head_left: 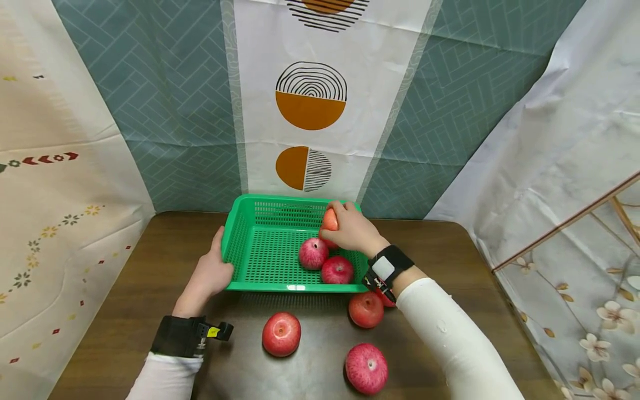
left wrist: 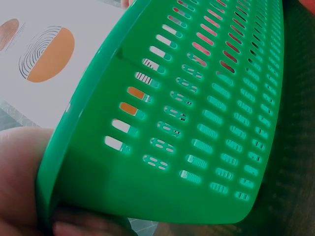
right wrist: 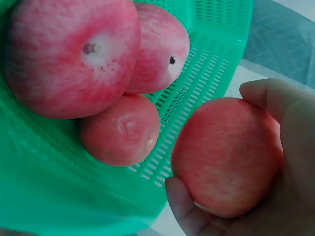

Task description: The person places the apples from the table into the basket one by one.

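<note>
A green plastic basket (head_left: 272,288) with slotted walls stands on the table. My left hand (head_left: 215,272) grips its left rim; in the left wrist view the basket wall (left wrist: 98,182) passes between thumb and fingers. My right hand (head_left: 356,229) holds a red apple (right wrist: 226,157) above the right part of the basket, fingers curled round it. Below lie a striped apple (head_left: 313,253), a darker one (head_left: 337,270) and a smaller red apple (right wrist: 120,130), mostly covered by the hand in the head view.
On the table (head_left: 125,311) in front of the basket are a red apple (head_left: 281,334), a striped pink apple (head_left: 366,368) and another apple (head_left: 366,310), with one more (head_left: 387,298) partly behind the right wrist. A patterned cloth (head_left: 190,111) hangs behind the table.
</note>
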`<state>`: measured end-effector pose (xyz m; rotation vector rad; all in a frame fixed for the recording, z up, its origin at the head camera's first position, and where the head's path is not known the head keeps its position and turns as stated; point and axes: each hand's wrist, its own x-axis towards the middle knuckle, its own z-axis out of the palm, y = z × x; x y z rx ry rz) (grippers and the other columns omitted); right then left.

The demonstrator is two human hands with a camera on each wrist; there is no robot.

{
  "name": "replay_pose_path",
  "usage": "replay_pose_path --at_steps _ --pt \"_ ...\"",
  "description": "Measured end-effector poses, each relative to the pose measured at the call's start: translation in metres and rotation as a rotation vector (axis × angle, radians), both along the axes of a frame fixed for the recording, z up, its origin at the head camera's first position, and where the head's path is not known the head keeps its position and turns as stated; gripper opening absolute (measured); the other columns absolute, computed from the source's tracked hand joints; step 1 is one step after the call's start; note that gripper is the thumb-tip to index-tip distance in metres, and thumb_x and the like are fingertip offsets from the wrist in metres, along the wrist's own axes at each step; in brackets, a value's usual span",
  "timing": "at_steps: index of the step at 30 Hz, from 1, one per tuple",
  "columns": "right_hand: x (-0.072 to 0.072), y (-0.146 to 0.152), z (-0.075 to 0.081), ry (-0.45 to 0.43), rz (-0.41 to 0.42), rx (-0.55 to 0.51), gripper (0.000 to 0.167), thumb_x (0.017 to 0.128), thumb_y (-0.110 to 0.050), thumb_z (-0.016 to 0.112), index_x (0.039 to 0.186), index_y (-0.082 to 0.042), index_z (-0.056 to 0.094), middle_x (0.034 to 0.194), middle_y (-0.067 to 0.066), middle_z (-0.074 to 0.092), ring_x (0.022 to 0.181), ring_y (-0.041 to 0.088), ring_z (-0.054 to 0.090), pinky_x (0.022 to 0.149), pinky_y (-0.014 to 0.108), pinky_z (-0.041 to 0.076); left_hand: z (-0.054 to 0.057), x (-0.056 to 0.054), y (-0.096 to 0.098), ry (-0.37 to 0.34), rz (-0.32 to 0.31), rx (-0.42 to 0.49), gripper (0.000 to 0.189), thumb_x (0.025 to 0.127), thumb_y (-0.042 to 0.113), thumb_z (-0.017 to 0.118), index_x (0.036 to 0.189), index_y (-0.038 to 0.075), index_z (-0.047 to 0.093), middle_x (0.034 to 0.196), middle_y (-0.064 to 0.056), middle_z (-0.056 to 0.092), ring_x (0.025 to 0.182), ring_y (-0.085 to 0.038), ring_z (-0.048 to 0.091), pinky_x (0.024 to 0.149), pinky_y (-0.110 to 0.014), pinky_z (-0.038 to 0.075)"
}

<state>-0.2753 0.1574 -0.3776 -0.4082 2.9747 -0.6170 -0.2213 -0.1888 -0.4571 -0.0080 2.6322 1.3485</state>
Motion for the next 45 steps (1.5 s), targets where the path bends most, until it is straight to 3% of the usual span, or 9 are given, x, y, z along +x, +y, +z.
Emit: replay_pose_path --at_steps 10,19,30,38,45 --pt "-0.021 -0.039 0.005 0.002 0.049 0.153 0.069 0.098 -0.046 0.070 0.154 -0.012 0.049 0.141 0.020 0.054 0.122 0.038 0.050 0.092 0.050 0.053 0.002 0.001 -0.002 0.002 -0.008 -0.016 0.099 0.093 0.000 0.045 0.172 0.015 -0.013 0.121 -0.039 0.062 0.079 -0.034 0.064 0.065 -0.041 0.045" --pt "-0.034 -0.072 -0.011 -0.034 0.093 0.229 0.069 0.096 -0.047 0.076 0.156 -0.024 0.051 0.150 0.016 0.046 0.125 0.032 0.050 0.084 0.046 0.057 0.001 0.001 -0.001 -0.005 -0.009 -0.011 0.099 0.092 0.001 0.045 0.172 0.015 -0.011 0.125 -0.039 0.059 0.080 -0.034 0.062 0.065 -0.041 0.045" --pt "-0.040 -0.080 -0.025 -0.044 0.154 0.287 0.074 0.093 -0.044 0.084 0.158 -0.027 0.053 0.149 0.018 0.043 0.127 0.033 0.049 0.089 0.046 0.056 0.000 0.001 -0.002 0.008 -0.006 -0.017 0.098 0.092 0.001 0.046 0.172 0.014 -0.010 0.132 -0.039 0.057 0.084 -0.034 0.062 0.068 -0.040 0.045" --pt "-0.046 -0.088 -0.031 -0.003 0.302 0.409 0.075 0.094 -0.036 0.085 0.161 -0.032 0.051 0.159 0.011 0.045 0.140 0.033 0.046 0.102 0.047 0.051 0.001 0.002 -0.004 0.013 0.005 -0.018 0.097 0.092 0.001 0.046 0.172 0.013 -0.008 0.130 -0.038 0.058 0.083 -0.034 0.062 0.067 -0.040 0.045" --pt "-0.043 -0.096 -0.037 -0.065 0.341 0.503 0.078 0.094 -0.030 0.084 0.163 -0.035 0.047 0.167 0.010 0.036 0.151 0.033 0.037 0.112 0.047 0.045 0.000 0.003 -0.002 0.008 -0.003 -0.019 0.099 0.091 0.000 0.045 0.173 0.015 -0.009 0.124 -0.039 0.060 0.078 -0.033 0.060 0.064 -0.040 0.043"
